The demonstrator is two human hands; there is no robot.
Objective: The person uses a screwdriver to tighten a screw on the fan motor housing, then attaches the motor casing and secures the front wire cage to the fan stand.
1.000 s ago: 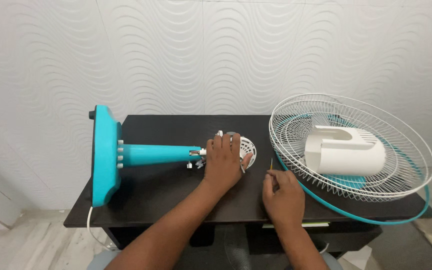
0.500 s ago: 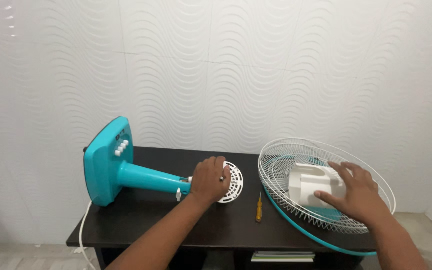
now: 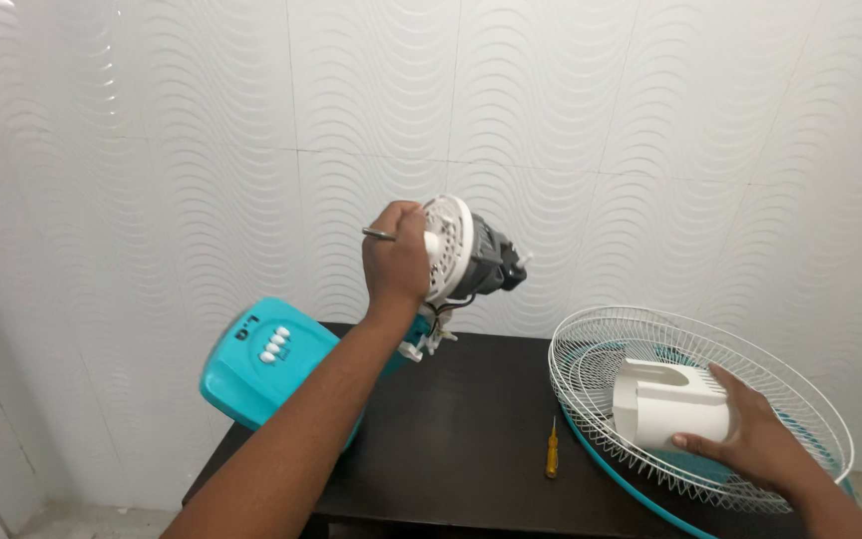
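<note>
Head camera view, looking down at a dark table (image 3: pixel 451 439) set against a white wall with a wavy raised pattern (image 3: pixel 601 130). The person's left hand (image 3: pixel 398 262) is raised well above the table, fingers wrapped closed around the white front plate of a fan motor (image 3: pixel 466 252). The motor's grey body points away toward the wall, and a thin metal shaft sticks out to the left past the knuckles. Below the hand, the fan's teal stand runs down behind the forearm to a teal base (image 3: pixel 266 364) with a row of white buttons; the base sits tilted at the table's left edge. The right hand (image 3: pixel 750 439) rests low on the right, fingers spread and curled over a white plastic motor cover (image 3: pixel 668 404), gripping it loosely. The cover lies inside a round white wire fan guard (image 3: pixel 700 399) with a teal rim. A yellow-handled screwdriver (image 3: pixel 552 449) lies on the table between the base and the guard, apart from both hands.
</note>
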